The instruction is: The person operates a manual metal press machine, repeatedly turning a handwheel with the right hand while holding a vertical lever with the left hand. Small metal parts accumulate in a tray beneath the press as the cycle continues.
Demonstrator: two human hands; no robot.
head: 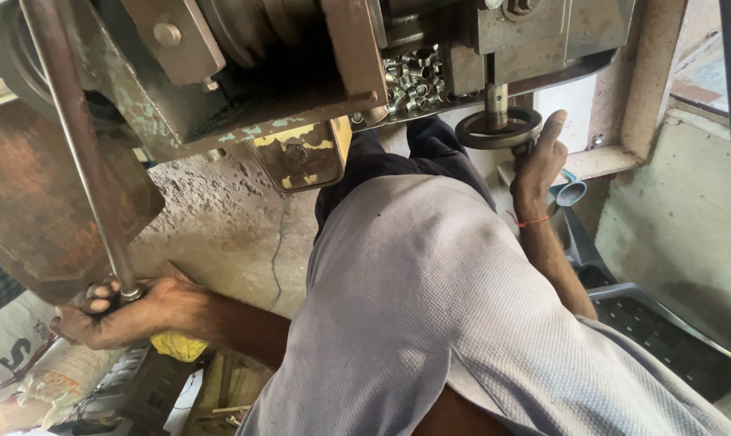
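The view looks down over the person's own torso in a grey shirt [430, 323], with a heavy, worn metal machine [244, 73] filling the upper part of the frame.

At the lower left, one hand [127, 311] is closed tight around the bottom end of a long steel rod [75, 137] — the fingers curl fully round it, the thumb side toward the machine. The rod runs from that grip up and slightly left to the top edge of the frame, passing in front of a rusty brown plate [34, 202]. Something yellow [180, 345] shows just below this hand's wrist.

At the upper right, the other hand [539, 161] reaches up to a small dark handwheel [498, 127] mounted on a vertical spindle under the machine. The fingers are extended and rest against the wheel's right rim — touching it, not wrapped round it. A thin red thread circles that wrist.

Just left of the spindle, a tray in the machine holds a heap of small shiny metal rings [414, 77]. Dark plastic crates [664, 339] lie at the lower right, and a rough concrete floor [220, 226] shows in the middle.
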